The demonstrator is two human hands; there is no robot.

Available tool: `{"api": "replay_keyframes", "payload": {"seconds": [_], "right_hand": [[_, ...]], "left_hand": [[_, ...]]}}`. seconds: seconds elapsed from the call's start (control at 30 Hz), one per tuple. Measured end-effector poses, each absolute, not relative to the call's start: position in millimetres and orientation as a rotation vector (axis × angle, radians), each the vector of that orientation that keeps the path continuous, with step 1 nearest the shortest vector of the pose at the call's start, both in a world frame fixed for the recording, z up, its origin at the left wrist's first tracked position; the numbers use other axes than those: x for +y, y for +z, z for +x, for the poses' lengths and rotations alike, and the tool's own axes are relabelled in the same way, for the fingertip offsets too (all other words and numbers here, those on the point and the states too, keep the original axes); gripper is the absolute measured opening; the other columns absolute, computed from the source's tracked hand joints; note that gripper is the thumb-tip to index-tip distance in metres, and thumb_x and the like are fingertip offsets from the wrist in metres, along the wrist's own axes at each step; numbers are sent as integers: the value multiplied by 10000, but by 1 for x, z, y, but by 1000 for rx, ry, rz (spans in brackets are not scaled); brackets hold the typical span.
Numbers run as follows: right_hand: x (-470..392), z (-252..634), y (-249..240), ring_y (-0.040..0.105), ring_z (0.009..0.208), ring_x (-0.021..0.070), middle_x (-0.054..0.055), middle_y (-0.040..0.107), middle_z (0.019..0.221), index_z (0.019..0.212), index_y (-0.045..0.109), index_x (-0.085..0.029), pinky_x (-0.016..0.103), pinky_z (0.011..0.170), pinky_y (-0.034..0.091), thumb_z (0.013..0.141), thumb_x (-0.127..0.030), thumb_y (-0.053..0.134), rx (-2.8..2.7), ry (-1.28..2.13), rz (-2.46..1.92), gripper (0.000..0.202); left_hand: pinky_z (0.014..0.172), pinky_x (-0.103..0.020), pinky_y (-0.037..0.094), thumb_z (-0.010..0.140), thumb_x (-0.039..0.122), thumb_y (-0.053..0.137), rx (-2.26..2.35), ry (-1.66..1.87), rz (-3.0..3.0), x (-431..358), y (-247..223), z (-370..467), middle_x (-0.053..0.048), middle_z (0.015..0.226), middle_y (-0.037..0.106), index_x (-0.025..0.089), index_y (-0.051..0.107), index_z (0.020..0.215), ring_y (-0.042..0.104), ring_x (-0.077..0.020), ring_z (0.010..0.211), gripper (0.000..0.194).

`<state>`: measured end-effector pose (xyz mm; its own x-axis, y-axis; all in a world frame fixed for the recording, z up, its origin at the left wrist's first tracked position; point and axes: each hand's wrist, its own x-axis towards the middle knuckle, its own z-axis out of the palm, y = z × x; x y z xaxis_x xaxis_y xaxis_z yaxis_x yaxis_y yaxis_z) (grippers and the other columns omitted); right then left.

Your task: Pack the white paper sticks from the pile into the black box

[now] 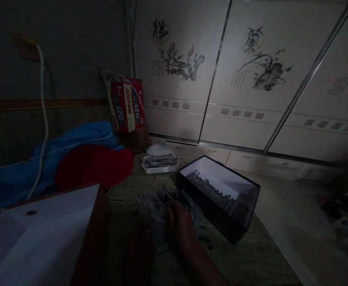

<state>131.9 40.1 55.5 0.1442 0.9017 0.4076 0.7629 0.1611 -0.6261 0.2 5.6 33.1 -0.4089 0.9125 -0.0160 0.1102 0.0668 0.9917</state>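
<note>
The scene is very dark. A loose heap of thin pale sticks [154, 198] lies on the table in front of me. My right hand [181, 226] rests on the near right side of the heap, fingers spread over the sticks. My left hand [139, 248] lies low at the heap's near edge, barely visible in the shadow; its grip is unclear. To the right stands an open dark box [221, 222] with a white inside, and a row of the same sticks lies in it.
A small white tray [160, 169] of sticks sits farther back. A large open carton [42, 234] fills the near left. Behind it lie a red round thing [93, 165], blue cloth [72, 139] and a red printed box [126, 105]. Painted wardrobe doors [236, 79] stand behind.
</note>
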Motion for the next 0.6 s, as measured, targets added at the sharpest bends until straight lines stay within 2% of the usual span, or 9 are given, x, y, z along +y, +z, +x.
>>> {"api": "replay_keyframes", "payload": {"seconds": [0.13,0.23,0.3,0.43,0.53,0.6], "right_hand": [[53,125,53,692,730,243,125,729,823,905,680,-140,285,623,474,814,-92,479,-1681,185,-1645,225],[52,127,52,701,774,267,147,732,850,926,690,-121,304,649,485,787,-65,478,-1701,175,-1652,260],[47,131,54,702,784,260,144,732,875,941,688,-122,303,656,489,800,-73,464,-1705,184,-1652,269],[26,147,68,684,745,221,94,717,836,910,673,-156,280,633,477,861,-143,440,-1691,211,-1647,239],[16,178,92,672,718,190,58,709,808,908,662,-181,258,625,467,914,-240,426,-1645,206,-1591,243],[19,211,109,679,751,197,73,720,846,930,659,-177,266,655,471,931,-294,417,-1590,119,-1568,268]], "left_hand": [[659,-375,533,662,527,572,1624,1341,990,6,31,1,-63,777,716,156,661,991,655,-245,668,504],[573,-362,513,659,520,586,1577,1331,970,8,25,1,-18,626,661,153,649,992,601,-221,550,499],[567,-356,513,662,506,595,1551,1330,964,9,22,0,-29,675,682,165,646,989,620,-229,591,475],[688,-376,538,631,518,625,1574,1363,995,10,21,-2,-101,932,724,169,666,951,668,-291,870,475],[686,-379,538,628,544,617,1577,1312,1006,10,18,-3,-86,885,723,157,658,983,665,-256,732,527],[676,-367,534,653,563,598,1564,1258,1026,10,15,-3,-72,858,719,147,640,1029,649,-231,665,562]]}}
